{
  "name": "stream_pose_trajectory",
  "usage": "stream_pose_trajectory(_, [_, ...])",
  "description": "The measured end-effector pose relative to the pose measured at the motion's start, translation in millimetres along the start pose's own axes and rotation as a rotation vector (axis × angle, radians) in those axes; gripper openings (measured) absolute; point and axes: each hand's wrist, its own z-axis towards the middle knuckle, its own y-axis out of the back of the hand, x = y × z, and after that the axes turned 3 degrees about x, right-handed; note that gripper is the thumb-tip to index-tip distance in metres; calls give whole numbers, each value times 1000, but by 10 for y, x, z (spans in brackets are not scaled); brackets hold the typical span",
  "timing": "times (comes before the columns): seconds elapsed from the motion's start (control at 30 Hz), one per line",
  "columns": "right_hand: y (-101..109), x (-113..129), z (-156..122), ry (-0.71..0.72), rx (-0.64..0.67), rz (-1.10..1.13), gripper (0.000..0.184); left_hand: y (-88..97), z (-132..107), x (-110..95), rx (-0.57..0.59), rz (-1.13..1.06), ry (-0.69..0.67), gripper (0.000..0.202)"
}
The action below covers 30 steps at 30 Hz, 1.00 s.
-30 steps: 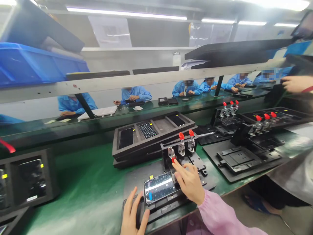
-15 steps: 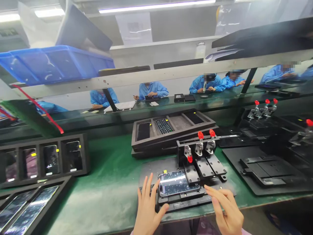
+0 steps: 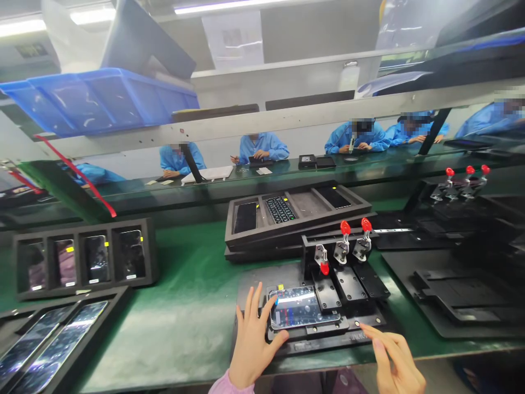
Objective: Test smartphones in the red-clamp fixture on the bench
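My left hand (image 3: 255,342) is spread open at the left end of a phone screen (image 3: 301,307), with its index fingertip at the screen's upper left edge. Lying flat in a black fixture (image 3: 301,346), the screen shows small coloured marks and bubble-like spots under a glare stripe. A black clamp block (image 3: 329,295) covers part of its right end; the red-tipped toggle clamp (image 3: 322,258) behind that block points down. Two other red-tipped clamps (image 3: 343,243) stand upright. My right hand (image 3: 396,358), index finger stretched out, is by the fixture's right end with nothing visible in it.
Behind the fixture lie stacked foam trays (image 3: 301,210) with screens. More trays (image 3: 151,257) with screens stand at the left on the green bench (image 3: 184,323). Another clamp fixture (image 3: 451,210) and a black plate (image 3: 410,295) are at right. Co-workers in blue sit across.
The view has shifted, so the bench things sit a little further right. My right hand has moved right, away from the screen. Blue and red marks now show on the screen.
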Motion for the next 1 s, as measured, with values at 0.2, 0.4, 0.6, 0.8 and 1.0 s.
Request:
stream_pose_trajectory(0.2, [28,-104,-31,-7,-39,-4,14,33,-20,40,-143,-120,32,74])
stream_pose_trajectory(0.4, [143,-464,73,-95,-252,-230,25,59,0,452,-429,-377,256,64])
stream_pose_trajectory(0.6, [155,-622,213,-537,-236,-375,40,19,23,804,-429,-532,474,54])
stream_pose_trajectory(0.8, [159,-607,203,-567,-185,-418,45,-39,39,761,-352,-432,406,52])
stream_pose_trajectory(1.0, [147,-583,212,-483,-177,-425,41,-31,29,751,-312,-373,382,49])
